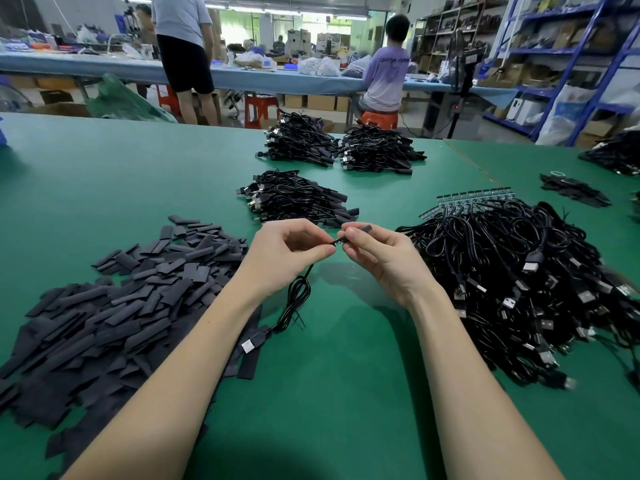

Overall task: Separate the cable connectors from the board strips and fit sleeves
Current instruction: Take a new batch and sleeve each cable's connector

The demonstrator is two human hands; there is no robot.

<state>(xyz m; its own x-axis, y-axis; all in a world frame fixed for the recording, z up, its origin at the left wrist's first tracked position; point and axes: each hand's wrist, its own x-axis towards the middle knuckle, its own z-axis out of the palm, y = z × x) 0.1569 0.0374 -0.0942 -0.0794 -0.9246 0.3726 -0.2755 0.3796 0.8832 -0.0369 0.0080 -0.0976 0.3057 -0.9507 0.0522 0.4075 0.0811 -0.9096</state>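
Two bare forearms are seen reaching in from the near edge over a green table (346,393). A USB plug (250,344) is laid on the table beside the left forearm, and from it a thin black cable (294,299) is looped and carried up to the hands. The cable is pinched near its upper end between the thumb and forefinger of the left hand (291,252), the other fingers being curled loosely. Just to the right, a short black sleeve (362,227) is pinched by the fingertips of the right hand (379,252), with its far end left sticking out past the fingers. The cable end and the sleeve are met between the two hands; whether the end is already inside the sleeve cannot be told, since that spot is small and partly hidden by fingers. To the left, a wide heap of flat black sleeves (114,306) is spread from the near edge to mid-table. To the right, a large tangled pile of cables (519,271) is heaped, and green board strips (460,199) are seen at its far side. Beyond the hands, a smaller bundle of cables (294,199) is laid, and farther still two more bundles (339,147) are set side by side. At the back, a seated person (384,71) and a standing person (183,43) are seen at a long blue bench (104,65), with shelves (554,57) at the right.
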